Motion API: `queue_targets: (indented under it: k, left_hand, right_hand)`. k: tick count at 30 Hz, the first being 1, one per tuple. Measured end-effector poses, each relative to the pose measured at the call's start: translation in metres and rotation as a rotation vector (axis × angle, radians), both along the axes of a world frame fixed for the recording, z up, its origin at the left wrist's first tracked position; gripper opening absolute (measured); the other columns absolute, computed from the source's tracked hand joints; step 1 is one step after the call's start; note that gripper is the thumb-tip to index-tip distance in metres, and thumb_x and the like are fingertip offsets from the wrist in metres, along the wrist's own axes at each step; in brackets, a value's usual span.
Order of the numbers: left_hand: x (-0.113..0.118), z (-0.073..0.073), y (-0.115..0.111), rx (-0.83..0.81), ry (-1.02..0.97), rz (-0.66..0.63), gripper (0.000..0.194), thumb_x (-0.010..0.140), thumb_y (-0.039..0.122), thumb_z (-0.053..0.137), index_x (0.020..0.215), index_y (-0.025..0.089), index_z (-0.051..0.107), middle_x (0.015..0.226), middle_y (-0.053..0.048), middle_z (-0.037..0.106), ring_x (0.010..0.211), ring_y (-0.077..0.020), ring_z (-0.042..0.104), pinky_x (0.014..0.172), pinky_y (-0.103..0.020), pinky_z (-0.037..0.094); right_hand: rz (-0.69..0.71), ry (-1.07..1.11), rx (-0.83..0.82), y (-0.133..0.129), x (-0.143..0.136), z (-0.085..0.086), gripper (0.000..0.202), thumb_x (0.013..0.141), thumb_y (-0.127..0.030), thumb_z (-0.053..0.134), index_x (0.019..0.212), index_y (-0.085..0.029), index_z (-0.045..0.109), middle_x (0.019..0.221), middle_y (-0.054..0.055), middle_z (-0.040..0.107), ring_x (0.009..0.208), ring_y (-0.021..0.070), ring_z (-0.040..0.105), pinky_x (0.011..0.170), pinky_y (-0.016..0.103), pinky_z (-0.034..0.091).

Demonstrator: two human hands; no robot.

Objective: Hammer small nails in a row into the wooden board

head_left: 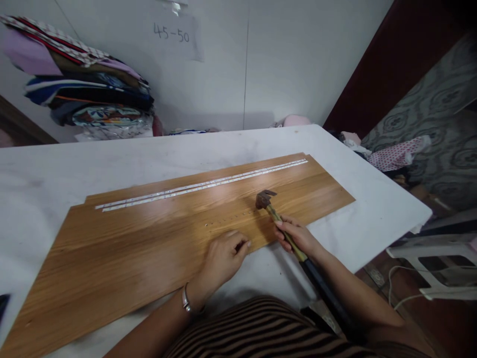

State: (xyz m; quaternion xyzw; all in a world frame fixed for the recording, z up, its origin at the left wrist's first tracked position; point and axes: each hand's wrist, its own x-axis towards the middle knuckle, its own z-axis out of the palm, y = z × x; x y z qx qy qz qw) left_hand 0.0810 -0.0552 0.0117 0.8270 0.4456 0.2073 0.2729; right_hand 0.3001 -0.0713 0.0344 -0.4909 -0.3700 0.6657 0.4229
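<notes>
My right hand (298, 235) is wrapped round the handle of a claw hammer (285, 226), above the front edge of a wood-grain board (141, 243). The rusty hammer head is over the board, and the dark lower grip runs back along my forearm. My left hand (227, 253) rests at the board's front edge, fingers curled in; what they hold, if anything, is hidden. Just beyond it, a row of several small marks or nail heads (231, 217) crosses the board, too small to tell which. Two white printed strips (204, 185) lie lengthwise along the board's far side.
The board lies on a white table (357, 171). Folded clothes (100, 94) are stacked at the back left against a wall (283, 64) bearing a paper sign (175, 37). A white plastic stool (436, 253) stands at the right, near dotted cloth (398, 154).
</notes>
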Motion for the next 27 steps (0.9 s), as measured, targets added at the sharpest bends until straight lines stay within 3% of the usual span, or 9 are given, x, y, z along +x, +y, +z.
queue_targets:
  k: [14, 20, 27]
  left_hand:
    - [0.001, 0.002, 0.0, 0.002, -0.006, 0.001, 0.019, 0.087, 0.028, 0.049, 0.077, 0.02, 0.062, 0.073, -0.001, 0.063, 0.068, -0.0128, 0.056, 0.061, -0.024, 0.038]
    - [0.0, 0.003, 0.0, -0.002, -0.013, -0.007, 0.016, 0.086, 0.025, 0.05, 0.076, 0.02, 0.062, 0.073, 0.0, 0.064, 0.069, -0.0128, 0.056, 0.061, -0.024, 0.038]
    - [0.0, 0.003, 0.0, -0.008, 0.001, -0.008, 0.017, 0.087, 0.026, 0.05, 0.078, 0.02, 0.062, 0.076, -0.001, 0.064, 0.071, -0.0136, 0.057, 0.063, -0.024, 0.039]
  right_hand:
    - [0.043, 0.021, 0.013, -0.002, -0.004, 0.001, 0.025, 0.079, -0.041, 0.058, 0.076, -0.018, 0.049, 0.052, -0.007, 0.046, 0.028, 0.0035, 0.035, 0.027, 0.017, 0.025]
    - [0.058, 0.041, -0.001, 0.0, -0.009, 0.001, 0.027, 0.078, -0.042, 0.059, 0.086, -0.017, 0.051, 0.052, -0.008, 0.047, 0.027, 0.0036, 0.035, 0.026, 0.016, 0.025]
    - [0.054, 0.031, 0.008, 0.0, -0.01, 0.004, 0.027, 0.078, -0.042, 0.06, 0.08, -0.018, 0.049, 0.053, -0.008, 0.047, 0.027, 0.0035, 0.035, 0.025, 0.016, 0.025]
